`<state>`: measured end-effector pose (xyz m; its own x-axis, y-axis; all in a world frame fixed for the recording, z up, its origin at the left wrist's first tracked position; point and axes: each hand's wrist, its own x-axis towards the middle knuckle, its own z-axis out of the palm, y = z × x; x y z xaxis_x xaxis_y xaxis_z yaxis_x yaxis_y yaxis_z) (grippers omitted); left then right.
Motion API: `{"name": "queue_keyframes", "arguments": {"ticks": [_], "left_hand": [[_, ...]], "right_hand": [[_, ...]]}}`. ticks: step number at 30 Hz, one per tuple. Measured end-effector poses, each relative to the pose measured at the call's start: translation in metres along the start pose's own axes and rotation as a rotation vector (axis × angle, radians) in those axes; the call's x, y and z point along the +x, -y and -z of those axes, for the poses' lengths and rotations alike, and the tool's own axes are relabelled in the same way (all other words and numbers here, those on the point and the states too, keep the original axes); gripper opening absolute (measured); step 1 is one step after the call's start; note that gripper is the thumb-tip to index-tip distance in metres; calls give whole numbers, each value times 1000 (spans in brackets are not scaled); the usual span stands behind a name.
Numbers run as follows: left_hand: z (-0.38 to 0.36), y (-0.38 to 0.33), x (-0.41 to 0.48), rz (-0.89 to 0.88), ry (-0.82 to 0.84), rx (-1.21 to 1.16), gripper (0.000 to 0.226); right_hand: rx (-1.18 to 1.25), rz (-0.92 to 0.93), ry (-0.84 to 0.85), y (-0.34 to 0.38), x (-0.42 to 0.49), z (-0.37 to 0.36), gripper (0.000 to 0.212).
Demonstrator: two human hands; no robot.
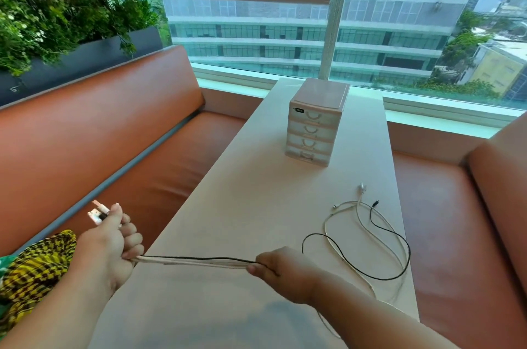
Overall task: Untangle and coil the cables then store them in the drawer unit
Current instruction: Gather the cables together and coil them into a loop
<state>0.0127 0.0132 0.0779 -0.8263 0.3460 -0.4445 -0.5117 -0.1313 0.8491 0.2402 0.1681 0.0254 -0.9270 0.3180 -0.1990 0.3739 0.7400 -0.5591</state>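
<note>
Big windows (256, 34) fill the far wall, and green plants (57, 20) sit far on the left. A long white table (256, 206) runs from me to the glass, with an orange bench seat (114, 134) on its left.

My left hand (114, 243) is a fist round the cables (199, 260), out past the table's left edge. The plug ends (98, 213) poke out of the top of it. My right hand (281, 266) pinches the same cables over the near part of the table. They stretch tight between my two hands, white ones and a black one together.

The rest lies in loose loops (325, 224) on the table, to the right. The drawer unit (313, 131) stands at the far end, well apart from the cables, its four drawers closed.
</note>
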Motion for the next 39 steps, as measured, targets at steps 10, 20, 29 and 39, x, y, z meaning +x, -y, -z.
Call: {"name": "queue_keyframes", "arguments": {"ticks": [10,20,29,39], "left_hand": [[25,16,13,-19,-16,260,34],[29,60,32,67,-16,628,33],[8,65,76,-81,306,1388,20],[-17,53,145,222,234,1230,14]], "right_hand": [[-178,-58,-16,-27,-5,25,49],[-272,-111,22,-30,-6,6,46],[-257,-141,44,1,5,4,48],[-138,-322,-1,22,29,-22,55]]}}
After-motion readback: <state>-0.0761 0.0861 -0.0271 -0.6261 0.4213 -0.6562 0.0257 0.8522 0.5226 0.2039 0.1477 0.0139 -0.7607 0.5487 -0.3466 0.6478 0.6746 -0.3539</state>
